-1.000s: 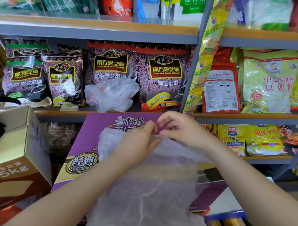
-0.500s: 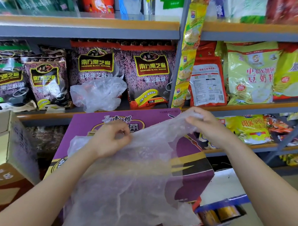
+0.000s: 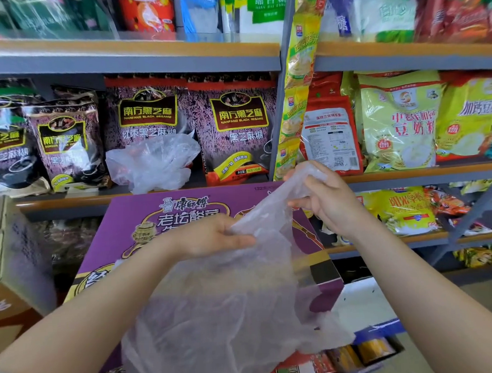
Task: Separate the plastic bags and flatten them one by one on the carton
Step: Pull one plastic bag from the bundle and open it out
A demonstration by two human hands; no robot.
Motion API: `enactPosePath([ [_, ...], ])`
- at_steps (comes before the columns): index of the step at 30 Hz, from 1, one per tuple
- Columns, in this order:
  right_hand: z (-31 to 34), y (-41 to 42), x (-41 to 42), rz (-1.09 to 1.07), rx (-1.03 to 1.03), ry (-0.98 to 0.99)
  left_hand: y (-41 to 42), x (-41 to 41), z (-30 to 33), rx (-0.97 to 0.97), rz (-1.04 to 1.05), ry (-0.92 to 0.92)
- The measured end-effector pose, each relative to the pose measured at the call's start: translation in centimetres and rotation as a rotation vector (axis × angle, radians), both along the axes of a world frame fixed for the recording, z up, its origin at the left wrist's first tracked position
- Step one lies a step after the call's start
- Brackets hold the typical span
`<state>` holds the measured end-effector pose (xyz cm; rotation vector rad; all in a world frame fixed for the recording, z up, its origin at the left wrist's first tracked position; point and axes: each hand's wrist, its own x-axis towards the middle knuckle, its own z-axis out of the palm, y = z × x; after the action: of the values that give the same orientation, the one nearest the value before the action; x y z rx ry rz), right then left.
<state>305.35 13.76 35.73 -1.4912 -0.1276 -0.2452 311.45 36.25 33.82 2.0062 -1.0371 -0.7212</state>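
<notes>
Shop shelving (image 3: 137, 54) stocked with packaged food forms the background, and a purple carton (image 3: 123, 234) is set in front of it, its printed top serving as the working surface.

Status of the task, as judged from this view:

1. One translucent plastic bag (image 3: 230, 308) is held above the carton. Its upper edge is pinched by the left hand (image 3: 210, 238) near the middle of the carton top. A farther part of the same edge is gripped by the right hand (image 3: 327, 199), which is raised higher and positioned past the right edge of the carton. The film is stretched between the 2 hands and hangs loosely toward the camera, over the near part of the carton.
2. The bag is wrinkled and is not pressed flat. Whether 1 layer or several are held cannot be told, because the film is thin and overlapping.
3. A crumpled plastic bundle (image 3: 153, 162) is seen on the shelf behind the carton, well apart from both hands. It appears to be further bags awaiting separation.
4. No finished, flattened bag can be distinguished on the carton; any such layer would be hidden beneath the held bag.

The task is therefore judged to be at an early or middle stage: the current bag remains to be laid down and smoothed, and the bundle on the shelf remains to be processed.
</notes>
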Motion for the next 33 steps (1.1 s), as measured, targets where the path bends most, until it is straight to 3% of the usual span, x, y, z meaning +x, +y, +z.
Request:
enactPosePath([
  [3, -0.7, -1.3, -0.5, 0.021, -0.011, -0.028, 0.7, 0.5, -0.1, -0.038, 0.077, -0.033],
  [6, -1.5, -3.0, -0.7, -0.015, -0.084, 0.035, 1.4, 1.3, 0.1, -0.114, 0.278, -0.271],
  [9, -2.2, -3.6, -0.4, -0.002, -0.608, 0.146, 2.0, 1.7, 0.4, -0.206, 0.432, -0.435],
  [12, -1.9, -3.1, 0.0, 0.105, -0.772, 0.207, 2.9, 2.6, 0.2, -0.261, 0.403, -0.519],
  [15, -0.7, -2.7, 0.4, 0.135, -0.695, 0.197, 4.0, 3.4, 0.0, -0.262, 0.265, -0.629],
  [17, -0.3, -2.7, 0.9, 0.107, -0.538, 0.218, 4.4, 3.6, 0.0, -0.243, 0.215, -0.646],
  [20, -0.6, -2.1, 2.1, -0.125, -0.267, 0.288, 4.6, 3.6, -0.3, -0.219, 0.23, -0.62],
  [23, -0.5, -1.4, 3.5, -0.425, -0.005, 0.286, 4.8, 3.8, -0.5, -0.052, 0.335, -0.594],
  [25, -0.1, -1.0, 4.2, -0.539, 0.038, 0.269, 4.9, 4.2, -0.3, 0.042, 0.398, -0.581],
  [29, 1.1, 0.9, 4.1, -0.634, -0.498, 0.12, 3.7, 6.2, 1.0, 0.094, 0.47, -0.68],
  [31, 1.9, 2.6, 3.4, -0.511, -0.74, -0.013, 2.4, 7.6, 1.8, 0.092, 0.495, -0.732],
  [33, 3.0, 4.3, 2.3, -0.278, -0.812, -0.12, 1.1, 9.2, 2.1, 0.129, 0.523, -0.846],
])
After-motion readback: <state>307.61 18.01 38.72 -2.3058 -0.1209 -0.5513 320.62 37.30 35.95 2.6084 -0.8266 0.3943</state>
